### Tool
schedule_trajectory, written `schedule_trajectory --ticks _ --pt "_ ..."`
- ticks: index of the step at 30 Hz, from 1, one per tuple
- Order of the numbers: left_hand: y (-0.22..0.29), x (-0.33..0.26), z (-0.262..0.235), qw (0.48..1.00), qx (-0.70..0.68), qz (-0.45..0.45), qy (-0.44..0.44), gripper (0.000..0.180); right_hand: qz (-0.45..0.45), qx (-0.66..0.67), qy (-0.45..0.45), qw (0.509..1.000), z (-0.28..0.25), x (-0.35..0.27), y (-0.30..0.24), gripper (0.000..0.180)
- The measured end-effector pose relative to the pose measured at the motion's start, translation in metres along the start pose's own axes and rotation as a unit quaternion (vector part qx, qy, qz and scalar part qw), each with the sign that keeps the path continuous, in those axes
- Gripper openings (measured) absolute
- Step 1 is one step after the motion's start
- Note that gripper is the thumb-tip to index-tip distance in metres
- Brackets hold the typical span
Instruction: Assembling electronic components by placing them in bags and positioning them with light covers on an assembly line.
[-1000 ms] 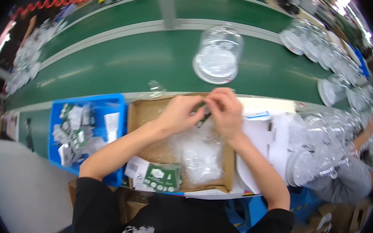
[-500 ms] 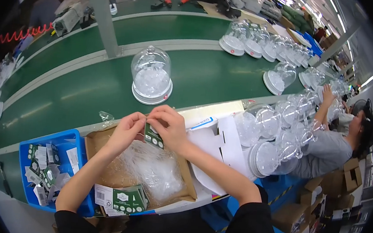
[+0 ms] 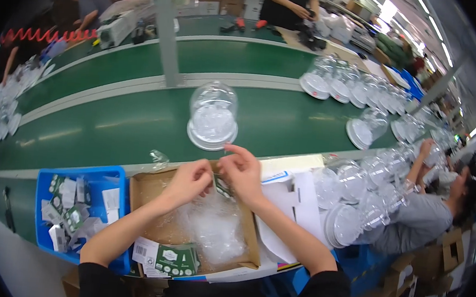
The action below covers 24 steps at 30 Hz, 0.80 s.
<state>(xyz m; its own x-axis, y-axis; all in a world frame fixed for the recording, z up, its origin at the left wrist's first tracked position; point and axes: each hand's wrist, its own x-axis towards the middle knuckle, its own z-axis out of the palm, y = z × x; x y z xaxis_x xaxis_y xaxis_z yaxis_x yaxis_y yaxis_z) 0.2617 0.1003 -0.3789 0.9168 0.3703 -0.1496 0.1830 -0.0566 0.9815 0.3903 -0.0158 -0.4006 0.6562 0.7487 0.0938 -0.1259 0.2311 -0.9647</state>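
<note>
- my left hand (image 3: 188, 181) and right hand (image 3: 241, 171) both pinch a small green-printed packet (image 3: 222, 185), flat and glossy
- packet sits over the far edge of the cardboard box (image 3: 144, 188) of crinkly clear bags (image 3: 211, 231)
- clear plastic dome (image 3: 213, 115) just beyond, on the green belt (image 3: 110, 126)

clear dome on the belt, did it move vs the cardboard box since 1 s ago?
Cannot tell. The clear dome sits beyond the cardboard box throughout; the head camera swung, so its shift in frame is mostly view change.
</note>
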Motion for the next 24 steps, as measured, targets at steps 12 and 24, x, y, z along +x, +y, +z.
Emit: schedule_trajectory --ticks 12,24 --pt "-0.006 0.007 -0.008 0.991 -0.013 0.084 0.101 0.008 0.027 0.005 -0.128 0.991 0.003 -0.003 0.006 0.017" --pt "-0.011 0.015 -0.02 0.944 -0.314 0.015 0.098 0.007 0.062 -0.003 -0.195 0.979 0.001 -0.002 0.018 0.011"
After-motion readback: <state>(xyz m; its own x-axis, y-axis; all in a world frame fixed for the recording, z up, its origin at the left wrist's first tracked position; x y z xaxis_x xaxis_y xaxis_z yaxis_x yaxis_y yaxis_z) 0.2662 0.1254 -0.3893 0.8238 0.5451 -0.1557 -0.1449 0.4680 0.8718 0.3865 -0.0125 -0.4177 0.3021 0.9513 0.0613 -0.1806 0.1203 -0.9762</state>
